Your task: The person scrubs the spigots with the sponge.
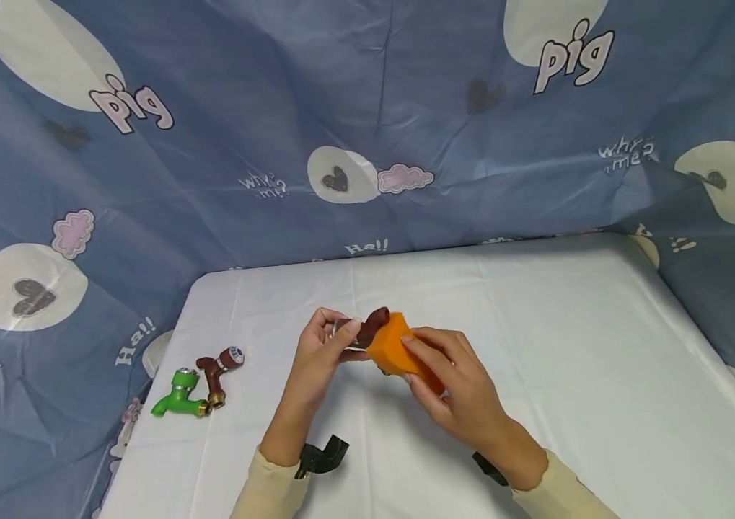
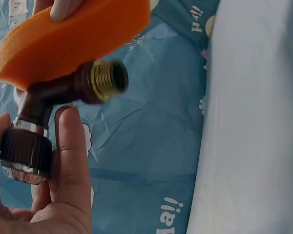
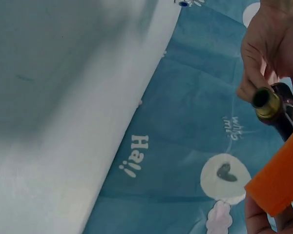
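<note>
My left hand [image 1: 319,348] grips a dark brown tap [image 2: 63,92] by its knob end, held above the table. In the left wrist view its brass threaded end points right and the ribbed knob with a chrome band sits between thumb and fingers. My right hand [image 1: 461,382] holds an orange sponge [image 1: 399,346] between thumb and fingers. The sponge [image 2: 78,44] lies against the tap's body in the left wrist view. In the right wrist view, part of the tap [image 3: 283,109] shows beside the sponge [image 3: 281,175].
A green tap [image 1: 179,396] and another brown tap [image 1: 213,373] lie close together on the white-covered table [image 1: 575,331], left of my hands. A blue printed cloth [image 1: 367,101] hangs behind the table and at its sides.
</note>
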The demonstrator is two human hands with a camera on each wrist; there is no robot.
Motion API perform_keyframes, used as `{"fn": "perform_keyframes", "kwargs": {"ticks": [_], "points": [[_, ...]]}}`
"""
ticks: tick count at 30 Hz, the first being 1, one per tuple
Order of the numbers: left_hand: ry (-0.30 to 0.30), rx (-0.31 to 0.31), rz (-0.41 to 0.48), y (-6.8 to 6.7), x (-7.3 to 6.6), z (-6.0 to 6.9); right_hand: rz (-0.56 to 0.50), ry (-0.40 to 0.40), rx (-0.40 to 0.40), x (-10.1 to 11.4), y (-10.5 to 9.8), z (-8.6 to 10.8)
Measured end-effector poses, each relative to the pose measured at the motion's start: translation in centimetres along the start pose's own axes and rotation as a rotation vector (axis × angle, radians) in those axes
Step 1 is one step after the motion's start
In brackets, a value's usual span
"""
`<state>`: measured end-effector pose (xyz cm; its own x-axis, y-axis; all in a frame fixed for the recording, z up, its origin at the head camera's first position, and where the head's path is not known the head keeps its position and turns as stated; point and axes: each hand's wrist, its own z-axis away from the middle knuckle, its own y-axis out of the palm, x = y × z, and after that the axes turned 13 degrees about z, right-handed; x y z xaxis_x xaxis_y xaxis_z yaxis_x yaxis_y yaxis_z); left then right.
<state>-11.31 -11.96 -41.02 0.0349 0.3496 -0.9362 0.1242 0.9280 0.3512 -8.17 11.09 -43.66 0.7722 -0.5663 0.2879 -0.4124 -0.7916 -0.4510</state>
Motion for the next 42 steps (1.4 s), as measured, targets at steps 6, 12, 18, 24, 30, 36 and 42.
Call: {"fn": "perform_keyframes", "kwargs": {"ticks": [6, 12, 18, 24, 30, 36, 42], "points": [[0.008, -0.047, -0.033, 0.2, 0.3, 0.0, 0.020, 0.051, 0.078, -0.3, 0.1, 1.3], [0.012, -0.137, -0.006, 0.3, 0.1, -0.2, 0.081, 0.082, 0.207, -0.7, 0.0, 3.5], [0.068, -0.213, 0.057, 0.3, 0.2, -0.3, 0.087, 0.089, 0.271, -0.7, 0.0, 4.8], [0.082, -0.200, 0.111, 0.5, 0.9, -0.5, 0.043, 0.064, 0.208, -0.7, -0.1, 4.2], [0.064, -0.175, 0.109, 0.5, 1.4, -0.3, -0.054, 0.109, 0.097, -0.8, -0.6, 3.2], [0.044, -0.112, 0.042, 0.5, 1.6, -0.2, -0.036, 0.132, 0.003, -1.5, -1.2, 2.1], [-0.013, -0.060, -0.069, 1.3, 2.2, 0.3, 0.124, 0.081, -0.094, -1.9, -1.7, -0.1]]}}
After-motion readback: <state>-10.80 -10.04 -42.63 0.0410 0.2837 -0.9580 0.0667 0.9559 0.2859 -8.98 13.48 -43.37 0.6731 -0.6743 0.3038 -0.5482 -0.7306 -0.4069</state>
